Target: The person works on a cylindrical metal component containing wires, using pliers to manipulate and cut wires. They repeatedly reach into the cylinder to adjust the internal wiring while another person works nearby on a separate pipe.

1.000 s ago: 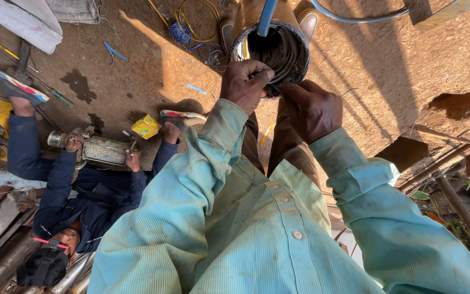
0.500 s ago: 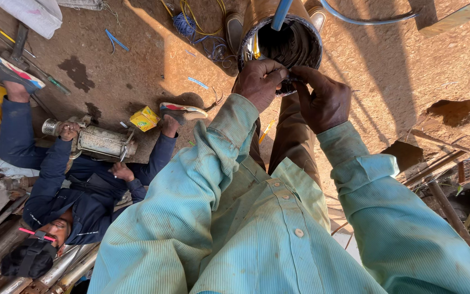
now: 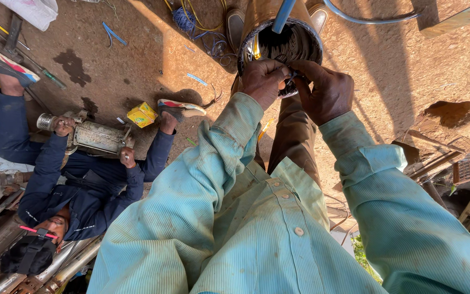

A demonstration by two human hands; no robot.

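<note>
Head view, and only that one: showed the left hand (image 3: 265,81) and the right hand (image 3: 325,90) meeting at the near edge of a round metal housing (image 3: 247,51), set upright on the dirt floor straight ahead of the chest. Found the left fingers (image 3: 278,72) bunched together and the right fingers (image 3: 303,69) curled in against them, both apparently clamped on the dark windings (image 3: 300,46) packed inside the housing, though shadow and knuckles hid the exact strand. Rose out of the opening beyond the hands: a blue tube (image 3: 283,15). Lay well apart to the left: a co-worker in dark blue on the ground, gripping a grey motor body (image 3: 96,137), with a small yellow box (image 3: 141,114) just beside it and a tangle of blue wire (image 3: 183,19) farther off. Judged best for the work in hand: pinch low and close to the rim, pull evenly with both hands rather than jerking, hold the wrists clear of the sharp metal edge, and steady the housing so that nothing tipped.
</note>
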